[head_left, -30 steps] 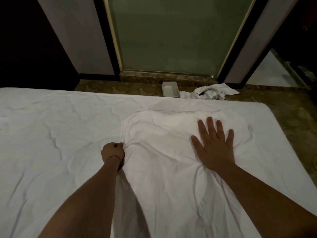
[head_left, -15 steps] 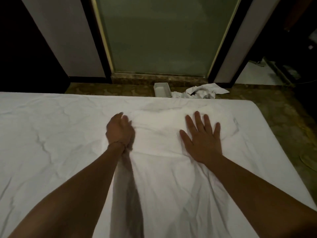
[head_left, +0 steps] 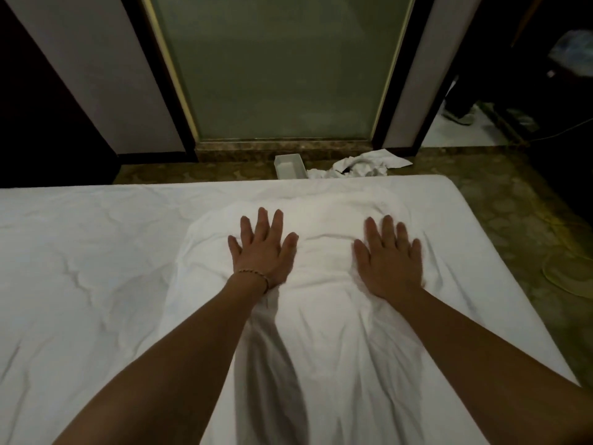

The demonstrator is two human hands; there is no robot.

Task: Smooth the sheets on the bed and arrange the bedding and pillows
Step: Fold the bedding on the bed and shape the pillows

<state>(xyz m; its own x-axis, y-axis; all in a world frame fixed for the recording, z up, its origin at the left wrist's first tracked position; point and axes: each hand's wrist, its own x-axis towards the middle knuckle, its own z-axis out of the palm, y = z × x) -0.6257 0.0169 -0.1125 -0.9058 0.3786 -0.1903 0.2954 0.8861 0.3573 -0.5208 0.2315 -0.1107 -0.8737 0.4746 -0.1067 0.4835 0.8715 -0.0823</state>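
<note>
**Both palms pressing flat on the white bedding**

Lying flat with fingers spread and straight: left hand (head_left: 263,252), palm down on the raised fold of white sheet (head_left: 324,303), gripping nothing. Wearing a thin beaded bracelet (head_left: 253,273) at the wrist. Pressing in the same manner to the right: right hand (head_left: 389,255), fingers splayed, palm against the cloth, holding nothing; fingertips slightly blurred. Resting apart from each other, with a bare strip of the fold between them.

Running from the near edge of the view toward the far side of the bed (head_left: 80,268): the folded sheet, lying as a rumpled upper layer over the wider white surface, bunching into creases around both wrists and ending in a rounded hump just beyond the fingertips, short of the far edge of the mattress. Spreading out to the left: the lower layer, wrinkled in shallow lines. Showing its rounded far-right corner at the right.

Sitting on the patterned floor just past the far edge of the bed: a small white box (head_left: 289,166), and beside it to the right a crumpled white cloth (head_left: 362,167). Standing behind them: a frosted glass door (head_left: 279,69) in a dark frame. Showing at far right, in dim light: a shoe (head_left: 459,116) on a pale floor.
</note>
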